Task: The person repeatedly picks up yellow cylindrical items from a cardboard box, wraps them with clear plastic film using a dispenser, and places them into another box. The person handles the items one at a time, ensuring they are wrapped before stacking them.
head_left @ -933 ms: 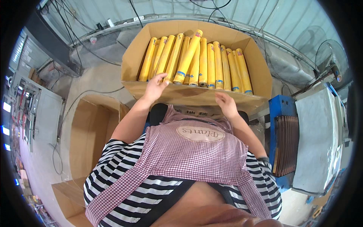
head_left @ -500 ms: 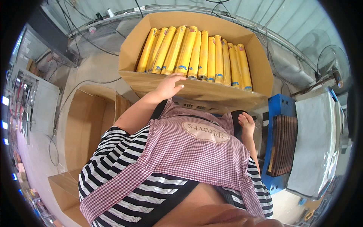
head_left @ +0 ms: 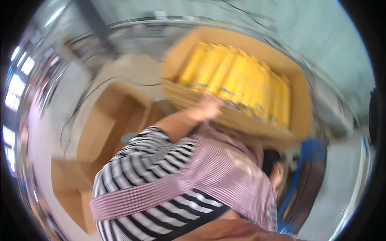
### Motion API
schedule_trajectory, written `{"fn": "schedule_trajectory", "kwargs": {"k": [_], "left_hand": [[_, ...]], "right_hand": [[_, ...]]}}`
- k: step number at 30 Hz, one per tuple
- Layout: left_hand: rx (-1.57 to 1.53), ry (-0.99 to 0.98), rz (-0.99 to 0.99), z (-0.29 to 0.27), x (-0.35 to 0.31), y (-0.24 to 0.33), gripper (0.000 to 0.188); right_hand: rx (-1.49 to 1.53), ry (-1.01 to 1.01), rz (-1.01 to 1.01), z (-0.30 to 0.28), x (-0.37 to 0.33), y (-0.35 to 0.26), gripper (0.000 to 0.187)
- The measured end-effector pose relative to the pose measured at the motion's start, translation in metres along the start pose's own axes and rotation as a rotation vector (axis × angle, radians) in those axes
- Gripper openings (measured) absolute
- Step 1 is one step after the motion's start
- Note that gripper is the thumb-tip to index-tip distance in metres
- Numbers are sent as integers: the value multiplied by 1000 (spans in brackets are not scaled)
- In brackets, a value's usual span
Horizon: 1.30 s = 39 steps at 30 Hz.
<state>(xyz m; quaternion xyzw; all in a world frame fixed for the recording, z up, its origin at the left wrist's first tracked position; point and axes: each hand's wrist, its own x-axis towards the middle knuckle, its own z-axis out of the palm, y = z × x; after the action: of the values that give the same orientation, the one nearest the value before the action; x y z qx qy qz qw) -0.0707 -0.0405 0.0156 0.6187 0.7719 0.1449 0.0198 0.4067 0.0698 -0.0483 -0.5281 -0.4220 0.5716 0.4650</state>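
Motion blurs the whole picture. My left hand [head_left: 211,106] is at the front edge of a large open cardboard box [head_left: 257,130], just below the packed yellow tubes [head_left: 237,78]. Its fingers are smeared, and I cannot make out whether they touch the box or a tube. The tubes stand side by side in a leaning row, with blue marks near their lower ends. My right hand [head_left: 276,174] hangs low by my right side, near a blue frame; only part of it shows, and its fingers are unclear.
An open cardboard box [head_left: 96,132] stands at my left, with another carton [head_left: 70,180] nearer me. On the right are a blue frame [head_left: 315,150] with brown slats [head_left: 307,188] and a pale flat-topped surface [head_left: 343,180]. A dark cable [head_left: 90,94] runs along the floor at left.
My view has swung left and tilted, so the box of tubes appears farther right and slanted. My left hand stays by the box's front edge; my right hand stays low at my side.
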Motion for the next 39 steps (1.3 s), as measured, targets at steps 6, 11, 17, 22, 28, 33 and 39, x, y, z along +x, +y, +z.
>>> {"fn": "schedule_trajectory", "kwargs": {"k": [6,11,17,22,28,33,39], "left_hand": [[6,-144,113,18,10,48,60],[55,-195,14,25,11,30,68],[-100,-4,232,52,28,34,19],[-64,-163,64,-3,-5,37,29],[161,-218,114,-5,13,41,55],[154,-212,122,8,32,36,56],[142,-24,174,8,1,27,47]], "right_hand": [[-299,170,-304,-44,32,58,23],[-247,63,-163,-5,51,54,27],[-52,178,22,-80,21,58,33],[335,343,232,-151,-8,90,37],[352,787,327,-162,-86,85,35],[387,898,274,-166,-99,79,33],[364,610,180,-144,-60,62,30]]}}
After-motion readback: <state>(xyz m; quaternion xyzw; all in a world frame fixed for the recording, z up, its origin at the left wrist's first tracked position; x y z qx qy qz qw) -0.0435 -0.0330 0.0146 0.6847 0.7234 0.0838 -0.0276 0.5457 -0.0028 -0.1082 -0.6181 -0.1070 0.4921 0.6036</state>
